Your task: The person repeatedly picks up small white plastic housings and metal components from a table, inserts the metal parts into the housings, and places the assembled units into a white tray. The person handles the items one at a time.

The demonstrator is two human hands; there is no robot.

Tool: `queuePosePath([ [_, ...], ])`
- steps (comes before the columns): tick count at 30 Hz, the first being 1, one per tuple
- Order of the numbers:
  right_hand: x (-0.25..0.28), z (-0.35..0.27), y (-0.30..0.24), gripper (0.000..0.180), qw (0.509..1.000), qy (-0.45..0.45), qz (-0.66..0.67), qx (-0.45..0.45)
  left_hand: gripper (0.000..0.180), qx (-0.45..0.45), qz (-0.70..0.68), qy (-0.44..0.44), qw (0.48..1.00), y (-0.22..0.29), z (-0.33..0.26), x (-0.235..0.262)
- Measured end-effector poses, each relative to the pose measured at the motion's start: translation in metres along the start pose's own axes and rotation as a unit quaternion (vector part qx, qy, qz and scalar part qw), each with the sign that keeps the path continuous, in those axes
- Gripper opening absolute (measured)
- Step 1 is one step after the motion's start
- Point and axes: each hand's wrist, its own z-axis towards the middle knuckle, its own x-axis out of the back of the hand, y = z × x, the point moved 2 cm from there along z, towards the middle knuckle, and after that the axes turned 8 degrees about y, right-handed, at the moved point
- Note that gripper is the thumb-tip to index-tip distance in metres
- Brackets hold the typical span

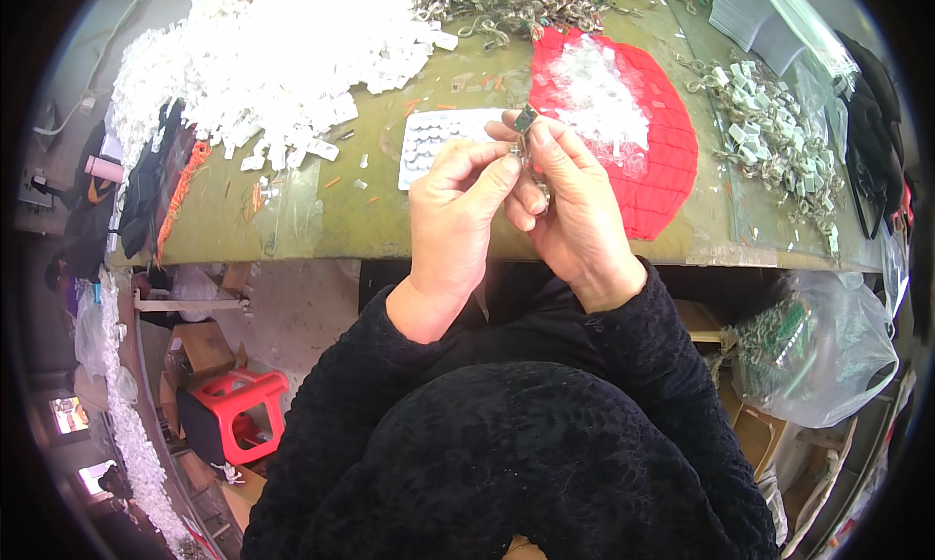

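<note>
Between my hands, just above the table's near edge, is a small dark green circuit board [526, 120] with a thin greyish cord [527, 161] hanging from it. The thumb and fingers of my right hand [582, 202] are closed on the board. My left hand [450, 209] has its thumb and forefinger pinched together at the cord, and their tips partly hide it. Behind my left hand lies a white tray [417, 178] with rows of small round silvery pieces. To the right, a red cloth [674, 161] carries a heap of small clear plastic pieces [599, 93].
White plastic pieces [253, 63] form a large heap at the far left of the green table [360, 219]. A tangle of corded boards [526, 3] lies at the back. White cases with cords [769, 136] cover the right side. Below stand a red stool [234, 419] and a clear bag [838, 365].
</note>
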Motion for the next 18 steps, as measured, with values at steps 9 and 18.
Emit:
queuePosePath([
  [9,0.004,0.0,0.001,0.033,0.998,0.025,-0.062,0.022,0.015,0.155,-0.085,-0.01,0.984,-0.002,0.01,0.006],
  [18,0.005,-0.005,-0.009,0.034,0.95,0.009,-0.265,0.163,0.014,0.014,0.098,0.007,0.995,0.002,0.012,0.013],
])
